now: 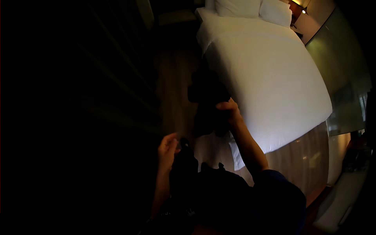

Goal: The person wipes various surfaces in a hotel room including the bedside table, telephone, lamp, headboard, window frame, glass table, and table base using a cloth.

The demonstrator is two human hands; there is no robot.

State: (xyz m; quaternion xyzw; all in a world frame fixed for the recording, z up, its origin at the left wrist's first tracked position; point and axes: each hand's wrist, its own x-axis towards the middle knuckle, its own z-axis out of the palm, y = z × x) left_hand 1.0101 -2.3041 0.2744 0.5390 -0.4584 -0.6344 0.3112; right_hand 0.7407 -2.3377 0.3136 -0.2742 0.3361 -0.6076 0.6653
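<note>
My right hand (229, 111) clutches one dark garment (207, 102) at twelve o'clock; my left hand (167, 150) pinches its lower end. One white bed (270, 74), two pillows (254, 8) at one o'clock.

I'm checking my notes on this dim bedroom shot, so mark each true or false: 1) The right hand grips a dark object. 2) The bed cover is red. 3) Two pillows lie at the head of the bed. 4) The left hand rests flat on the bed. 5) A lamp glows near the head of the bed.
1) True: the right hand is closed on a dark object.
2) False: the bed has a white cover.
3) True: two white pillows lie there.
4) False: the left hand is raised off the bed, at another dark item.
5) True: a lamp glows there.
</note>
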